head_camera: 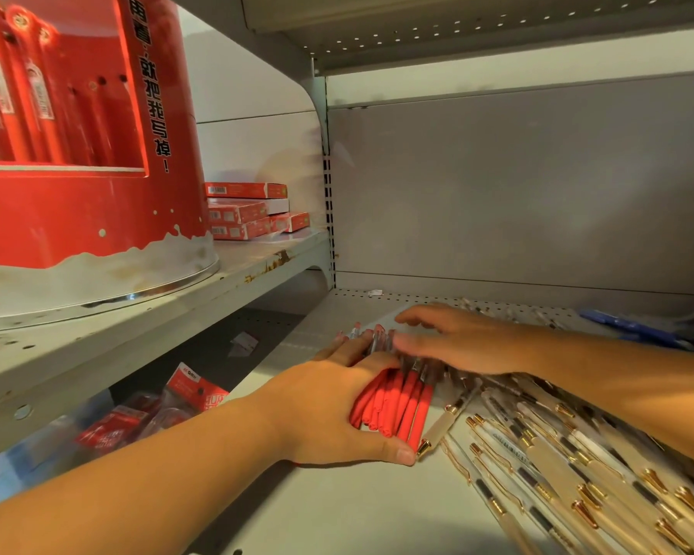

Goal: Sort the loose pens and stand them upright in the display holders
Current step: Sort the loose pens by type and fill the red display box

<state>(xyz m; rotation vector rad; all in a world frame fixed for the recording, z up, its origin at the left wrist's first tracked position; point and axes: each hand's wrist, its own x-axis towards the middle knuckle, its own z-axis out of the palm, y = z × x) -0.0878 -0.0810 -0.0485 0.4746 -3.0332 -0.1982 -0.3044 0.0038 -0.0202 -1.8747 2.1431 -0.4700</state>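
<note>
Back panel (517, 186): flat grey sheet metal behind the right bay, with a slotted upright along its left edge.

Lower shelf (337, 514): pale grey painted metal, smooth, with a row of small holes along its far edge. It carries all the loose pens.

Left shelf (257, 258): the same grey metal, set higher, with a rounded outer corner and rust-brown chips in the paint.

Display holder (77, 210): a large round red drum on the left shelf, with a white snow-like band at its base, a silvery rim and black lettering down its side. Red pens stand upright in its recessed window.

Cream pens (557, 466): a loose heap of slim barrels with gold clips and tips and dark bands, lying flat and slanted over the near right of the lower shelf.

Left hand (329, 410): fingers and thumb curl round the red pens, with the thumb at their near ends.

Right hand (465, 338): palm down with fingers stretched out over the far ends of the bundle. It is blurred, so contact is unclear.

Red pens (393, 406): a bundle of matte red caps on clear barrels, lying on the lower shelf just left of the cream heap.

Red boxes (245, 212): flat cardboard cartons stacked at the far end of the left shelf.

Blister packs (157, 410): glossy red-carded packs lying under the left shelf.

Blue item (634, 326): at the far right and blurred.
</note>
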